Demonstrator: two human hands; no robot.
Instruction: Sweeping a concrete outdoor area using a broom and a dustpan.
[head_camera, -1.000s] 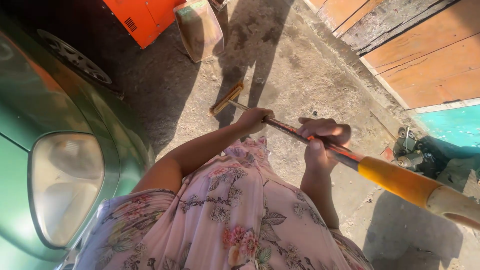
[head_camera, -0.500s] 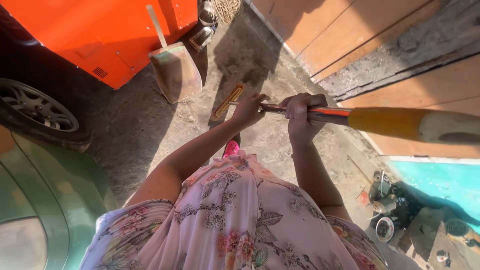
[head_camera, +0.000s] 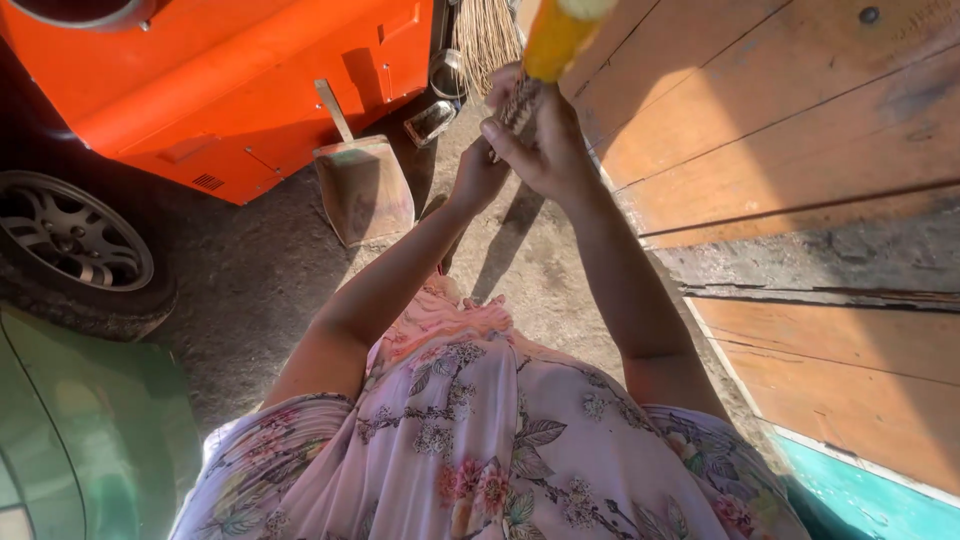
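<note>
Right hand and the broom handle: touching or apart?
Touching. The head view shows the right hand with its fingers wrapped around the broom handle just below its yellow section, no gap visible.

One head-worn camera looks steeply down, close over the dress

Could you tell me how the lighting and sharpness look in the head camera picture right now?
Head view: hard sunlight washes the wooden wall; the arms throw dark shadows on the ground; the yellow handle near the lens is soft; wide-angle bending at the edges.
</note>
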